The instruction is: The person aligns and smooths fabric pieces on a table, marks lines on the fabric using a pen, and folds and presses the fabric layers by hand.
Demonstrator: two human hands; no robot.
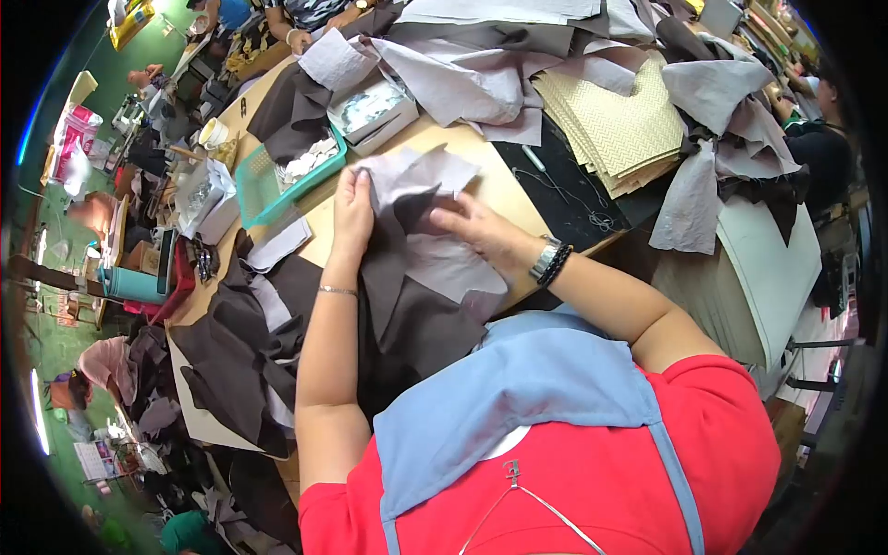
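Note:
My left hand [354,205] is closed on the upper edge of a dark cloth piece [393,277] with a pale grey backing, which hangs over the table edge toward my lap. At the cloth's right side is my right hand [481,231], thumb and fingers apart, partly behind a fold; whether it grips the fabric is unclear. Left of my hands sits a teal basket [248,190] with small white pieces [310,162]. Beyond it stands a white box [384,129] with pale contents.
Stacked woven cream sheets [610,120] lie at the right, near a white pen-like tool [535,159] and loose thread [599,220]. Dark cloth [245,347] covers the left table edge. Grey cloth pieces [453,83] are heaped at the back. Other people work beyond.

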